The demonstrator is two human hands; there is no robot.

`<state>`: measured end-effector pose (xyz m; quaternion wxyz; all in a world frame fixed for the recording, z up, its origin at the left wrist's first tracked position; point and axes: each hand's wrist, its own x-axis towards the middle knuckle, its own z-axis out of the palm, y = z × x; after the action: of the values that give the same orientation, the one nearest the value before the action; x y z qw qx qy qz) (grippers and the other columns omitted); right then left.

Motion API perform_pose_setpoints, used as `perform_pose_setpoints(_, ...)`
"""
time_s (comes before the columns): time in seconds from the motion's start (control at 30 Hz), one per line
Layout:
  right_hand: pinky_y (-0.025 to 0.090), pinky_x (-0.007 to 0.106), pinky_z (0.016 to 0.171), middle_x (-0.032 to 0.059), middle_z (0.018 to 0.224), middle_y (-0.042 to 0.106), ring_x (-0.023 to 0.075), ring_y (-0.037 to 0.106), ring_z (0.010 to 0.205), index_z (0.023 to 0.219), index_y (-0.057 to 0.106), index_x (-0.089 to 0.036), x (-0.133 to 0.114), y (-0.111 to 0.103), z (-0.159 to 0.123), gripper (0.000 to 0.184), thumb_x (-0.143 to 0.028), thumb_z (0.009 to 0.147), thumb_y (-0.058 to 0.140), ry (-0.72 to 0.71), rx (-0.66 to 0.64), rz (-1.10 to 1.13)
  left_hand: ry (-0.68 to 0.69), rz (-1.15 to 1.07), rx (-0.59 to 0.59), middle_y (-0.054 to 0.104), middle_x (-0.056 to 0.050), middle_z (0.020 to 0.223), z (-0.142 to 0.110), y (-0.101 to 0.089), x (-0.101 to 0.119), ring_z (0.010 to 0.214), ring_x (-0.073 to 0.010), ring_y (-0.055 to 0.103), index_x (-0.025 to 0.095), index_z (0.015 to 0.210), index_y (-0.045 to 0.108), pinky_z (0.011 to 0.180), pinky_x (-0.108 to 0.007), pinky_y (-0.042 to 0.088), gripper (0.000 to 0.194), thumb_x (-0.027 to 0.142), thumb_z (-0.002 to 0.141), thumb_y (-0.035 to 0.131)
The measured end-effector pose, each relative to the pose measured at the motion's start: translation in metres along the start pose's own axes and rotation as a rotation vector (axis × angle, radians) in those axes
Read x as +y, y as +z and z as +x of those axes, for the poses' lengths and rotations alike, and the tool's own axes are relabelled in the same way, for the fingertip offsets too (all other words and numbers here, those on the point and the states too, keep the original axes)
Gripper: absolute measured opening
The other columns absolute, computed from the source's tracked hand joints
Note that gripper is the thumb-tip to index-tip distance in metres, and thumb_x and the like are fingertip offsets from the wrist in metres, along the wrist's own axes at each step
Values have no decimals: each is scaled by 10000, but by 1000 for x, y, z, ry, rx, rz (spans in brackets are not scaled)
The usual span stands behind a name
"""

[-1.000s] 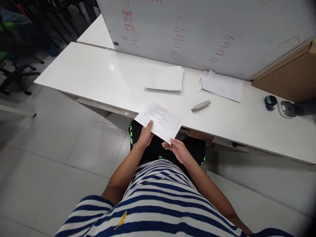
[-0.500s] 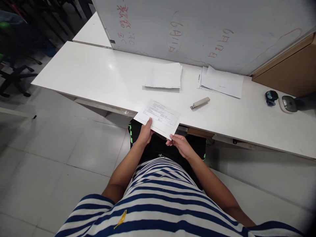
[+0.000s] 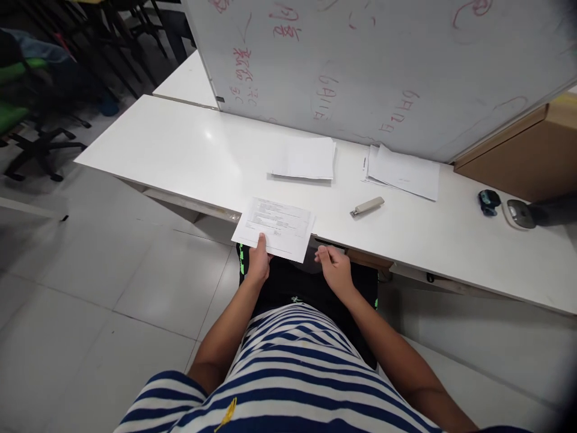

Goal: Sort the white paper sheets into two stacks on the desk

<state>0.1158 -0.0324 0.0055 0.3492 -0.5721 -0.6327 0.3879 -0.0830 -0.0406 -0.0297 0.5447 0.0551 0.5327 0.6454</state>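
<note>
My left hand (image 3: 259,262) grips the near edge of a printed sheet of paper (image 3: 282,231), thumb on top and fingers underneath. The sheet is tilted above my lap at the desk's front edge; whether more than one sheet is there, I cannot tell. To the right of the paper and apart from it, my right hand (image 3: 334,269) is loosely closed, fingers curled in, with nothing visible in it. On the desk beyond that hand lies a beige stapler (image 3: 367,207).
The white desk (image 3: 180,156) carries a paper stack (image 3: 309,158) in the middle and another paper pile (image 3: 406,172) to its right. A whiteboard (image 3: 360,78) with red writing stands behind. At right are a cardboard box (image 3: 505,156), a dark watch-like object (image 3: 489,202) and a grey rounded device (image 3: 521,214).
My right hand has let go of the sheet's right corner and moved slightly right. The sheet, in my left hand, has turned a little and shifted left. The camera view has tilted up.
</note>
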Motion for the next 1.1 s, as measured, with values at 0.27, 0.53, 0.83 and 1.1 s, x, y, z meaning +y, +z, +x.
perform_pose_setpoints(0.27,359,469,1036,148,1417,483,300,414,1307,1296,539,-161,-55,19,155,404,-241,960,331,-563,-90,-628,45,-9,20,581,-90,1355,2,-10,9,1210,-242,581,221,1334,534,976,-361,517,453,377,911,586)
perform_pose_setpoints(0.53,195,552,1101,174,1500,390,318,326,1384,1406,411,-110,-33,40,218,461,-269,980,336,-571,-104,-995,-16,-27,49,652,-141,1238,1,-19,-2,1183,-273,600,162,1209,604,939,-393,539,398,380,878,631)
perform_pose_setpoints(0.83,318,333,767,113,917,691,211,576,842,1036,625,-125,-27,32,228,354,11,877,339,-702,-60,-1065,-32,51,91,640,-183,1240,0,-12,4,1076,-253,659,101,1266,567,906,-370,553,440,369,917,573)
perform_pose_setpoints(1.1,234,312,631,96,768,634,195,499,715,868,645,-132,-36,35,221,322,1,854,352,-663,-46,-1036,-71,5,61,631,-173,1265,-4,-9,8,1107,-249,645,127,1309,538,911,-358,549,451,356,922,570)
